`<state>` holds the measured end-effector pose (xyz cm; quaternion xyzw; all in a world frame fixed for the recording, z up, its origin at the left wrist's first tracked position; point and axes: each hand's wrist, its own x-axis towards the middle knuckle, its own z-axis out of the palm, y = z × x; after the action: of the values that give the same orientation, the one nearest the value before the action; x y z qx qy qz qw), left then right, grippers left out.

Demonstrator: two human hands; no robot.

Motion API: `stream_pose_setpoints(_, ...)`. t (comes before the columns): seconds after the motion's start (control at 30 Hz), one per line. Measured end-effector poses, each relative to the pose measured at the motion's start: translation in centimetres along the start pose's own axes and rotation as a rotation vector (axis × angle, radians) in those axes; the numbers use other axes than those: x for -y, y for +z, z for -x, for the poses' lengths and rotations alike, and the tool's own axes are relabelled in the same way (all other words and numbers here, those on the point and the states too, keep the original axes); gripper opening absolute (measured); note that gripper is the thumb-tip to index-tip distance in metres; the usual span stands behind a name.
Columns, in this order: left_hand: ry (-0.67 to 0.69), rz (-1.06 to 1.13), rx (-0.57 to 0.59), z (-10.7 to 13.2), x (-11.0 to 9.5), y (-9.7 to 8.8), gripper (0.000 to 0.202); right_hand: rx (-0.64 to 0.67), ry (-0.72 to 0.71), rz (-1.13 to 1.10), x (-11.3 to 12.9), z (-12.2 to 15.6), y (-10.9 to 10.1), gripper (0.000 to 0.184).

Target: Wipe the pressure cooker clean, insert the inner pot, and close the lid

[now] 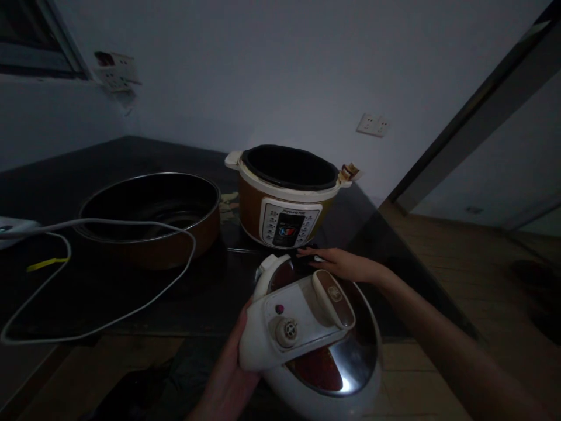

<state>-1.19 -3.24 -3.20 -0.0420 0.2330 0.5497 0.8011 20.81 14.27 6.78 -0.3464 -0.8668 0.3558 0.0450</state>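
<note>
My left hand (232, 365) grips the near left edge of a white pressure cooker lid (302, 313), which has a shiny reddish-brown top, a raised handle and a steam valve. The lid is tilted in front of me, near the table's front edge. At its far rim is my right hand (337, 263), fingers closed around something dark with a small white patch that I cannot make out. Behind the lid stands the brown and white electric pressure cooker (291, 219), uncovered, with its dark inner pot (291, 166) showing and its control panel facing me.
A wide brown pan (188, 248) with a dark inside stands left on the black table (109, 292). A white cord (131, 304) with a yellow tag (47, 265) loops across its front. Crumpled brownish material (349, 172) sits at the cooker's right handle. Wall sockets (372, 124) are behind.
</note>
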Motion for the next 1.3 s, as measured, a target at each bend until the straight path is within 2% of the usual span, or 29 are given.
stream_pose_setpoints(0.1,-0.035,0.018,-0.052,-0.3,-0.8,0.6,0.061,-0.161,0.076,-0.149,-2.2,2.5,0.6,0.048)
stream_pose_setpoints(0.2,-0.059,-0.004,-0.103,-0.7,-1.6,0.9,0.066,-0.379,0.198,-0.261,-3.7,6.2,2.4,0.049)
stream_pose_setpoints(0.27,-0.084,-0.024,-0.104,-1.0,-2.0,0.6,0.066,-0.495,0.24,-0.303,-4.1,9.1,4.6,0.047)
stream_pose_setpoints(0.4,-0.108,-0.039,-0.067,-1.4,-2.5,-0.2,0.057,-0.719,0.316,-0.346,-3.4,13.9,10.3,0.045)
stream_pose_setpoints(0.5,-0.092,-0.006,-0.063,-1.3,-2.8,-0.4,0.049,-0.822,0.336,-0.352,-2.6,15.6,13.7,0.044)
stream_pose_setpoints(0.57,-0.095,0.035,-0.044,-1.3,-3.0,-0.5,0.046,-0.841,0.332,-0.346,-2.3,15.7,14.5,0.044)
stream_pose_setpoints(0.67,-0.125,0.062,0.064,-1.5,-2.9,-1.3,0.04,-0.826,0.306,-0.333,-2.7,14.6,13.6,0.042)
stream_pose_setpoints(0.8,-0.054,0.013,0.188,-1.9,-2.7,-2.7,0.038,-0.72,0.199,-0.293,-4.1,11.6,9.8,0.039)
stream_pose_setpoints(0.97,-0.059,-0.097,0.177,-1.8,-2.6,-2.4,0.04,-0.473,0.062,-0.248,-5.4,6.3,4.7,0.042)
stream_pose_setpoints(1.03,-0.037,-0.1,0.169,-1.7,-2.5,-2.1,0.04,-0.345,-0.017,-0.23,-5.5,4.0,3.3,0.042)
stream_pose_setpoints(1.13,0.012,-0.087,0.167,-1.6,-2.3,-2.1,0.04,-0.225,-0.122,-0.19,-5.4,1.1,1.9,0.04)
stream_pose_setpoints(1.23,0.003,-0.084,0.138,-1.5,-2.4,-2.3,0.04,-0.186,-0.128,-0.197,-5.6,0.2,1.3,0.038)
stream_pose_setpoints(1.3,-0.014,-0.075,0.112,-1.5,-2.5,-2.4,0.039,-0.209,-0.083,-0.231,-5.9,1.1,1.4,0.038)
